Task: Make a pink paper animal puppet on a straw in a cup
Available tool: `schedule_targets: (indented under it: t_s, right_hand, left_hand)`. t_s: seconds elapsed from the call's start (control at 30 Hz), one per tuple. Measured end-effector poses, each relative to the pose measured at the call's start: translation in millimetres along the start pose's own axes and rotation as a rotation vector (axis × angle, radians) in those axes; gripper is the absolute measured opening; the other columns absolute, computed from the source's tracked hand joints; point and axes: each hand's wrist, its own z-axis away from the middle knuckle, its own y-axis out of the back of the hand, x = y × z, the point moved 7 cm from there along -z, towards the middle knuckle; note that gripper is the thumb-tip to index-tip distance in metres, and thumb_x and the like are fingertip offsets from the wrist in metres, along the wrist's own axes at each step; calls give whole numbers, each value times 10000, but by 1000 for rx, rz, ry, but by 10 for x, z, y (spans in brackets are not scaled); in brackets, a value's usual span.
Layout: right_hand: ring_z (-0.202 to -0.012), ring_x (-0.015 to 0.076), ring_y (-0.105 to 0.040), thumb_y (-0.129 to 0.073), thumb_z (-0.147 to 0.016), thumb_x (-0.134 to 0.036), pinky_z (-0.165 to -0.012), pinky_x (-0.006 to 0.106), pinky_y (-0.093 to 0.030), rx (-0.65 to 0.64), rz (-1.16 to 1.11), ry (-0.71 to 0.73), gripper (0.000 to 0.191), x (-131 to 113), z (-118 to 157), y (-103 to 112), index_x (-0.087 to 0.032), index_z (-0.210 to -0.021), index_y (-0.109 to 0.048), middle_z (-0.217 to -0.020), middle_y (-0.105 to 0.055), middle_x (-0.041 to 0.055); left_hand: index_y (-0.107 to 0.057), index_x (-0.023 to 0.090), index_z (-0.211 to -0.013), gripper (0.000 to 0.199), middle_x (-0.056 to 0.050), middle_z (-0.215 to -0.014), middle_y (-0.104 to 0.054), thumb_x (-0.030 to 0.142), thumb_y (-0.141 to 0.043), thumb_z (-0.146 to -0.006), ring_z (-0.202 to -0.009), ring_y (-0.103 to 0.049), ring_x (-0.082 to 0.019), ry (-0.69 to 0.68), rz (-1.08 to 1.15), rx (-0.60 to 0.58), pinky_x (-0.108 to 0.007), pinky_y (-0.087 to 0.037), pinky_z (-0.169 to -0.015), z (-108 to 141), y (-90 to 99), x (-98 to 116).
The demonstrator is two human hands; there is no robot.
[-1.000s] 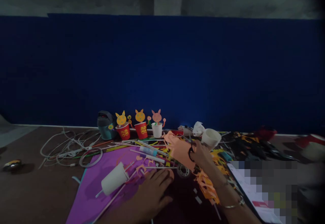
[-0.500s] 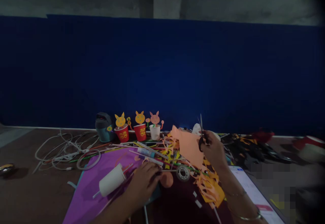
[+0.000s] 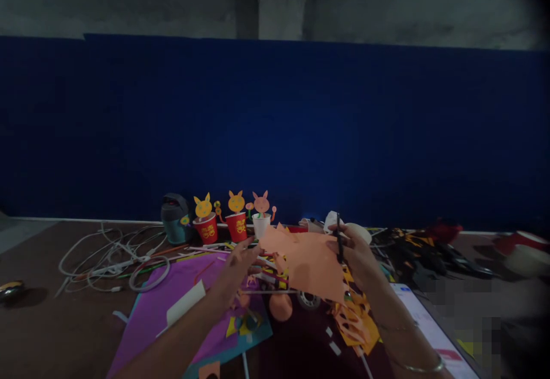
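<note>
A torn-edged sheet of orange paper (image 3: 315,264) is raised over the clutter, tilted toward me. My left hand (image 3: 240,267) grips its left edge between thumb and fingers. My right hand (image 3: 356,253) is closed around a pair of scissors (image 3: 340,238), blades up, with its fingers against the sheet's right edge. Below the sheet lie an orange paper disc (image 3: 281,307) and a grey ring-shaped tape roll (image 3: 309,300), partly covered. My left forearm hides part of a white paper cup (image 3: 185,303) on its side upon purple paper (image 3: 146,321).
Behind stand two red cups (image 3: 238,227) and a white cup (image 3: 261,226) with paper animal heads. A dark jug (image 3: 176,218) and tangled white cables (image 3: 107,258) are at left. Orange scraps (image 3: 354,321), a phone-like screen (image 3: 429,327) and black items (image 3: 429,253) lie right.
My left hand has moved up from the table things to the orange paper's left edge. The sheet has shifted left and tilted. The scissors, still in my right hand, have turned and lowered slightly.
</note>
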Motion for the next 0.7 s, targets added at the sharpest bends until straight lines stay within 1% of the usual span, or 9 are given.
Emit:
schedule_targets:
  t_s: [0.13, 0.2, 0.27, 0.3, 0.4, 0.47, 0.53, 0.6, 0.7]
  right_hand:
    - [-498, 126, -560, -780, -561, -287, -443, 205, -396, -70, -205, -120, 533, 70, 23, -83, -200, -1022, -529, -669, -619, -21]
    - [-529, 131, -573, -790, -548, -256, -469, 209, -414, -81, -231, -127, 527, 99, 24, -108, -200, -1011, -547, -684, -629, -17]
    - [-578, 145, -590, -799, -535, -237, -501, 216, -433, -99, -244, -118, 511, 143, 16, -145, -196, -987, -565, -691, -634, -13]
    - [-604, 154, -599, -803, -530, -233, -517, 221, -441, -109, -248, -111, 504, 170, 8, -165, -193, -976, -571, -696, -637, -11]
    - [-645, 171, -614, -807, -530, -238, -540, 233, -454, -142, -263, -101, 500, 257, -22, -219, -186, -971, -578, -720, -648, -1]
    - [-658, 176, -621, -802, -534, -236, -539, 234, -456, -155, -275, -99, 517, 306, -45, -240, -186, -994, -573, -740, -656, 5]
    - [-638, 173, -619, -799, -527, -232, -512, 228, -448, -144, -269, -101, 537, 348, -68, -244, -188, -1010, -568, -732, -654, 3]
    - [-586, 165, -604, -798, -509, -239, -472, 222, -431, -109, -233, -101, 543, 384, -86, -239, -182, -998, -571, -697, -644, -1]
    - [-547, 160, -582, -764, -547, -294, -454, 227, -417, -65, -121, -54, 490, 400, -96, -243, -163, -984, -586, -650, -627, -3]
  left_hand:
    - [-562, 153, -1082, 481, -17, -749, -633, 476, -651, -736, -537, -547, -110, -63, -72, 37, -227, -410, -507, -268, -44, 62]
    - [-620, 141, -852, 362, 16, -629, -585, 452, -693, -681, -505, -505, -102, -78, -116, 23, -219, -371, -493, -373, -84, 51]
    - [-601, 149, -708, 293, 20, -624, -572, 406, -725, -639, -572, -524, -118, -114, -152, 35, -226, -388, -550, -420, -103, 68]
    - [-596, 155, -715, 280, 17, -667, -582, 379, -738, -624, -636, -542, -131, -139, -171, 55, -231, -402, -598, -424, -100, 89]
    - [-585, 170, -927, 405, -1, -826, -600, 347, -757, -607, -783, -557, -158, -179, -218, 92, -245, -415, -686, -399, -83, 150]
    - [-574, 159, -1011, 510, -14, -834, -608, 366, -776, -591, -765, -564, -165, -151, -255, 16, -249, -418, -659, -390, -117, 151]
    - [-596, 144, -976, 527, -14, -788, -621, 385, -802, -555, -708, -568, -165, -113, -294, -99, -244, -414, -612, -387, -171, 130]
    - [-618, 141, -869, 477, -5, -740, -627, 402, -816, -522, -669, -568, -161, -92, -326, -182, -234, -406, -585, -389, -208, 110]
    - [-582, 150, -629, 389, 33, -574, -548, 456, -799, -529, -578, -520, -141, -80, -376, -180, -217, -350, -530, -426, -198, 95]
